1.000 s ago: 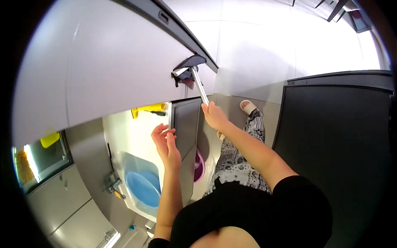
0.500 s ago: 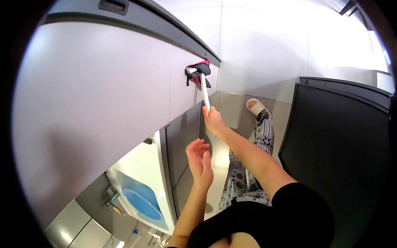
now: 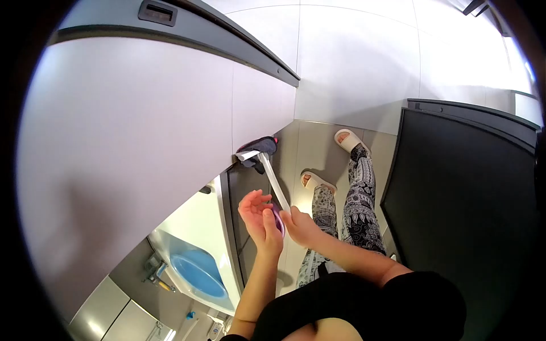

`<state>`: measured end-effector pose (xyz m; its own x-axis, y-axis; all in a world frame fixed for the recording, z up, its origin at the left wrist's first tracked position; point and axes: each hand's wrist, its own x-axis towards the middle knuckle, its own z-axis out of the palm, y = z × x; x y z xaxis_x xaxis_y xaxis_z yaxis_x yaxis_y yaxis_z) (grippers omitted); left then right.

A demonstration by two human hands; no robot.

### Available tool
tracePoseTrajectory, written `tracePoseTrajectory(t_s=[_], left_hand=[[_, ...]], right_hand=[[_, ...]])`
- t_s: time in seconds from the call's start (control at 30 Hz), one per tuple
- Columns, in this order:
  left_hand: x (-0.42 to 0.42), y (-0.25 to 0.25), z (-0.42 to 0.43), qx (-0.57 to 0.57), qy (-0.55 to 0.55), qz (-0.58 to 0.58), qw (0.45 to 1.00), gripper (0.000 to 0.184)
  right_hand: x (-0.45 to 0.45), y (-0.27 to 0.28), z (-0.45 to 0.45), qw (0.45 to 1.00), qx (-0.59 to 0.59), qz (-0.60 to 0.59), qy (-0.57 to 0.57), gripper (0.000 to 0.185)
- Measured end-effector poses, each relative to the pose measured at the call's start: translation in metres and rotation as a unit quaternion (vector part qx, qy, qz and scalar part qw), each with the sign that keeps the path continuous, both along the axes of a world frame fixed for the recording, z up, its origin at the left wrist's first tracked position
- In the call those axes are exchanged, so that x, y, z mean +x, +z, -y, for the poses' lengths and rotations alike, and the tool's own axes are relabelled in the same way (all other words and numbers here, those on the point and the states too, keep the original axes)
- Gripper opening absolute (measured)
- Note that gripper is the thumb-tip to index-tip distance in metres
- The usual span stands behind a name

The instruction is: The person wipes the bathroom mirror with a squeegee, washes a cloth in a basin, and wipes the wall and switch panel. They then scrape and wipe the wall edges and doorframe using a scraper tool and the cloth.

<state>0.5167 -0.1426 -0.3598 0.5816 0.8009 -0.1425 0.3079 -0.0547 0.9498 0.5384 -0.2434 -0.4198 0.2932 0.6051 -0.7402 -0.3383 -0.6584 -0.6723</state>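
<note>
My right hand (image 3: 301, 227) is closed round the white handle (image 3: 276, 184) of a cleaning duster. Its head (image 3: 259, 150) is wrapped in dark grey cloth with a bit of red and sits at the lower edge of the pale panel (image 3: 142, 113). My left hand (image 3: 259, 219) is raised beside the handle, palm up, its fingers apart and curled a little. A purple rounded piece (image 3: 278, 220) shows between the two hands; I cannot tell whether it belongs to the duster.
Below the panel on the left is a white washbasin (image 3: 219, 210) with a blue bowl (image 3: 199, 273). A dark door (image 3: 455, 199) stands on the right. My slippered feet (image 3: 350, 141) are on the grey tiled floor (image 3: 290, 142); paler tiles lie ahead.
The duster has come down and left along the panel, nearer my body, as my right hand drew back. My left hand has moved slightly left. A second slipper now shows.
</note>
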Motion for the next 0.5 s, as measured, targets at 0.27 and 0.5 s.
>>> tracePoseTrajectory(t_s=[0.27,0.5], left_hand=[[-0.003,0.004,-0.007,0.063,0.013,-0.005,0.998,0.04],[-0.003,-0.007,-0.006,0.066,0.022,-0.028,0.997,0.04]], right_hand=[[0.022,0.051,0.009,0.995,-0.026,0.021,0.097,0.041],[0.037,-0.047,-0.007,0.975,-0.097,0.095,0.177,0.046]])
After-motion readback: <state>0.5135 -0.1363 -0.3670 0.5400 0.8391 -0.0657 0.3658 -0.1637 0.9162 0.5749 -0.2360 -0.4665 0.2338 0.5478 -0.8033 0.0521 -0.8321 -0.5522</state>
